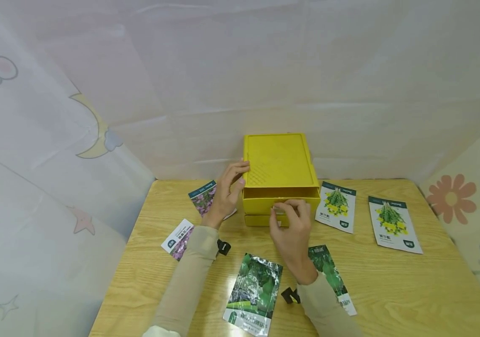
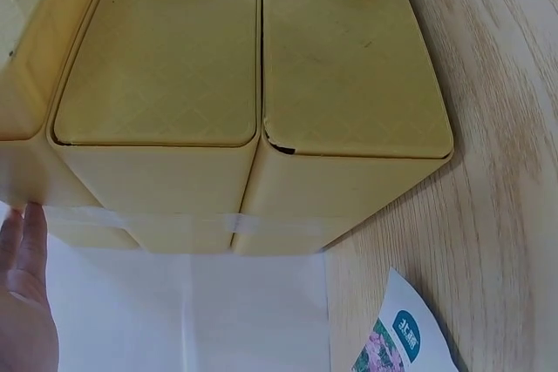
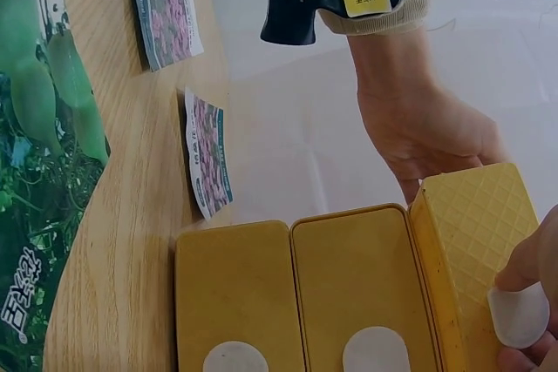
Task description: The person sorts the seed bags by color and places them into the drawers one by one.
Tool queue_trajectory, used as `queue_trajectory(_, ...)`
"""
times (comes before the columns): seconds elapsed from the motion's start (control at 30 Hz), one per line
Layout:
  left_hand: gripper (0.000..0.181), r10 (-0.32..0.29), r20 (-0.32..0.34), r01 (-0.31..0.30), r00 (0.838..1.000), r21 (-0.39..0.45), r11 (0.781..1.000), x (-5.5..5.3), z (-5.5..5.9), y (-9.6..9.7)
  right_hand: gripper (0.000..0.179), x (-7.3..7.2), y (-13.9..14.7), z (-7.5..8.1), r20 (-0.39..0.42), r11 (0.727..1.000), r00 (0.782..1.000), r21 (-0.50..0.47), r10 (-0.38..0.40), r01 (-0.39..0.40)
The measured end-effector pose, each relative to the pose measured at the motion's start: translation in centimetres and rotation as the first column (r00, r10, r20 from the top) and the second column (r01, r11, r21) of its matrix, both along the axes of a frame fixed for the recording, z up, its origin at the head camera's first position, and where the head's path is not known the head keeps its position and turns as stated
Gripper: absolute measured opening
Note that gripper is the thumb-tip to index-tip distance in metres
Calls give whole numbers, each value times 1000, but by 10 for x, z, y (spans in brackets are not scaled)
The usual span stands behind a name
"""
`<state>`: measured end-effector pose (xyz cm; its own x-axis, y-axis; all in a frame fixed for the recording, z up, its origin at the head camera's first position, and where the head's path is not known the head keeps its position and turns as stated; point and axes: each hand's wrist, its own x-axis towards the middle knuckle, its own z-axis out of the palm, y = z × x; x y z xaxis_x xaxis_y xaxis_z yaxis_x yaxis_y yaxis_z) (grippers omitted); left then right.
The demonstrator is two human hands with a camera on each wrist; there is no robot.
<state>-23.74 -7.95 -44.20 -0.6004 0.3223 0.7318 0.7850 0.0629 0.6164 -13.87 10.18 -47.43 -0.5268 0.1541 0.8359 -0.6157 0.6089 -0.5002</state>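
A yellow drawer box stands at the back of the wooden table, with small drawers stacked one above another. Its top drawer juts out a little, leaving a dark gap under the lid. My right hand pinches the white pull tab on this drawer's front. Along the box's left side my left hand rests with fingers extended, touching near the top edge. Two lower drawers, including the bottom one, sit closed in the left wrist view, each with a white tab.
Purple-flower seed packets lie to the left of the box. Yellow-flower packets lie to the right. In front are green seed packets, one partly under the right forearm. A pale cloth wall rises behind the box.
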Motion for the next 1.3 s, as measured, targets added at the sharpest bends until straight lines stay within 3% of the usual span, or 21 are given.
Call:
queue_trajectory(0.33, 29, 21, 1, -21, 1000, -19, 1000, 1, 2, 0, 16, 12, -1, 1, -4, 1000, 1000, -4, 0, 0)
queue_trajectory(0.63, 29, 31, 8, -31, 999, -26, 999, -3, -6, 1, 22, 24, 0, 2, -30, 1000, 999, -11, 18, -18)
queue_trajectory(0.87, 33, 16, 12, -16, 1000, -18, 1000, 1, 1, 1, 23, 31, 1, 4, -55, 1000, 998, 8, 16, -15)
queue_trajectory(1.3, 31, 23, 15, -23, 1000, -14, 1000, 1, 0, 2, 24, 41, 0, 2, -57, 1000, 998, -8, 8, -8)
